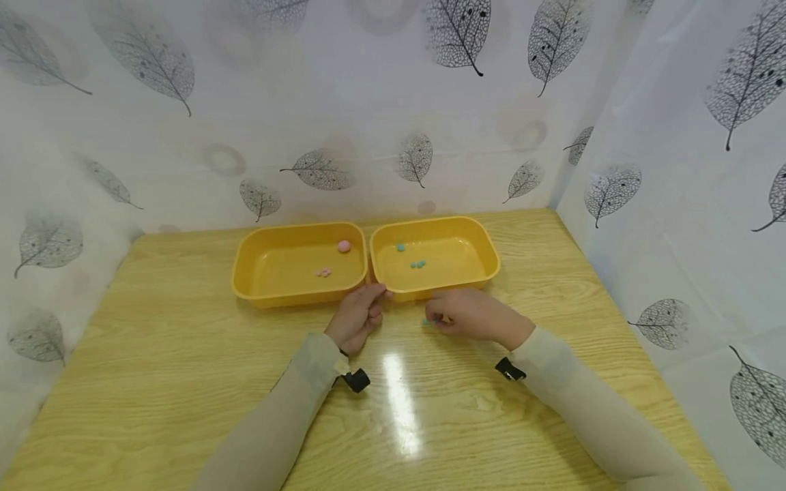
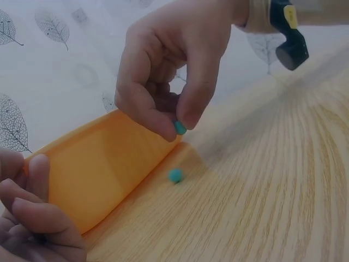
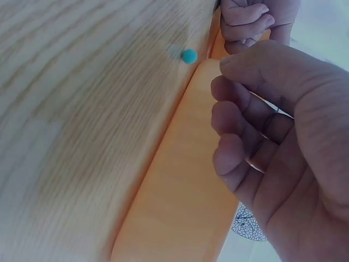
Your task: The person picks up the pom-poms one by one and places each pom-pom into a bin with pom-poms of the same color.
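One teal bead [image 2: 180, 127] pinched at the right hand's [image 1: 469, 315] fingertips could slip and roll like its loose neighbour [image 2: 175, 175] at centre frame; left hand [image 1: 358, 315] curled, empty.

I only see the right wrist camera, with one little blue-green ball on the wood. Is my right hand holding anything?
Observer: Yes. In the left wrist view, the right hand pinches a small teal round bead between thumb and forefinger.
Operator: What's inside the yellow thing?
Observer: The head view shows that the right yellow plastic tray holds a few teal beads.
Operator: Is there another tray?
Observer: Yes, a left yellow plastic tray sits beside it, holding pink beads.
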Motion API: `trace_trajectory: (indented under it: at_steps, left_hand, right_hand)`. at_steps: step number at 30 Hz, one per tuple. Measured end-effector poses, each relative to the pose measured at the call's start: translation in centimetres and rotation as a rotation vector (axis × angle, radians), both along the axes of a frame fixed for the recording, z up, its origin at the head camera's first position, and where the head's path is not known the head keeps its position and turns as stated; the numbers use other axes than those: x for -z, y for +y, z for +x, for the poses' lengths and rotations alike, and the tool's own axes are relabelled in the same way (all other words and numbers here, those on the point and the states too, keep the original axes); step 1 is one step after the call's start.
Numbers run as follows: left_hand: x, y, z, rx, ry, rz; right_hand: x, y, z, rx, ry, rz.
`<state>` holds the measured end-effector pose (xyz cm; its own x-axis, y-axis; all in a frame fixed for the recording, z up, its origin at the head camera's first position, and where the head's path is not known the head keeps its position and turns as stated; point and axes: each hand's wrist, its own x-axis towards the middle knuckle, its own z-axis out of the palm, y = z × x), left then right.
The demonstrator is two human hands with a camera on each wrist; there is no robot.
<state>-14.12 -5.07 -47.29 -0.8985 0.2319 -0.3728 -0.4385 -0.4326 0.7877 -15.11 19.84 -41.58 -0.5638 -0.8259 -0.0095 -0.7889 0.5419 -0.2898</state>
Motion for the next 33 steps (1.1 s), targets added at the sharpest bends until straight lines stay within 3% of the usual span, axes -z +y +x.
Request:
trace_trajectory:
  at_steps: [3,8,14,20,25,33]
  left_hand:
    - [0.0,-0.1,0.0,0.002,0.001,0.009]
    - [0.1,-0.1,-0.1,0.007,0.007,0.006]
    - [0.1,-0.1,-0.1,0.006,0.012,0.003]
    - [0.1,-0.1,-0.1,0.011,0.011,0.007]
    - [0.1,-0.1,-0.1,0.014,0.014,0.009]
    - [0.0,-0.1,-0.1,-0.001,0.001,0.009]
  right_hand:
    - [0.0,0.0,-0.2,-0.005,0.006,-0.028]
    - [-0.5,0.3,-0.7,0.013,0.115,-0.125]
    - [-0.7,0.9,-2.2,0.134,0.177,-0.226]
    - [-0.9,1.0,-4.1,0.264,0.166,-0.236]
    - [-1.4,0.5,-5.7,0.345,0.091,-0.212]
    - [-1.2,-0.8,-8.4,0.376,0.027,-0.1]
